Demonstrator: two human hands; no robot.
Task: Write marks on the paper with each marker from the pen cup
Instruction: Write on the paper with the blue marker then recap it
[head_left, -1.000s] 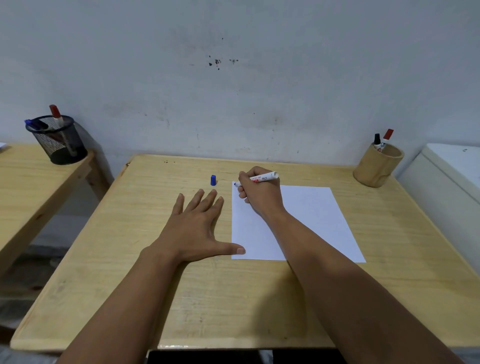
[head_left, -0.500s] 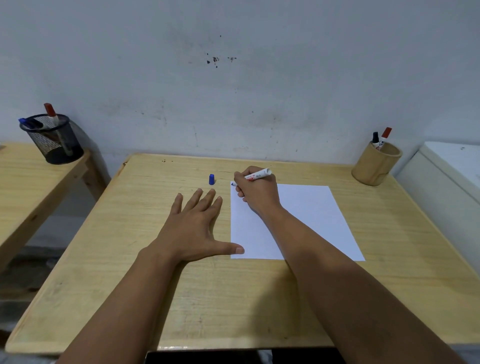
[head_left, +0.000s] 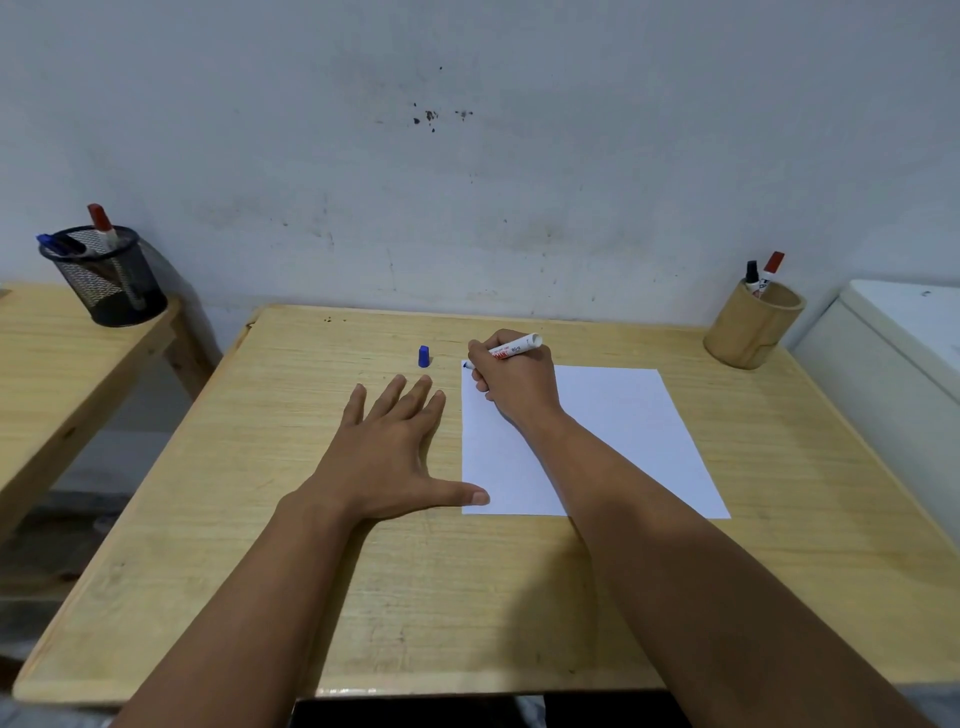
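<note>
Marker (head_left: 511, 349) tip at paper (head_left: 623, 431) corner

A single head-worn wide-angle view looks forward and down from the seated person's position at the near edge of the wooden table (head_left: 363, 597). Both forearms enter from the bottom edge of the frame. The view faces the grey wall (head_left: 467, 182) behind the table. The frame spans from the mesh pen holder (head_left: 106, 278) at far left to the wooden pen cup (head_left: 750, 330) at right. No second view is supplied.
</note>
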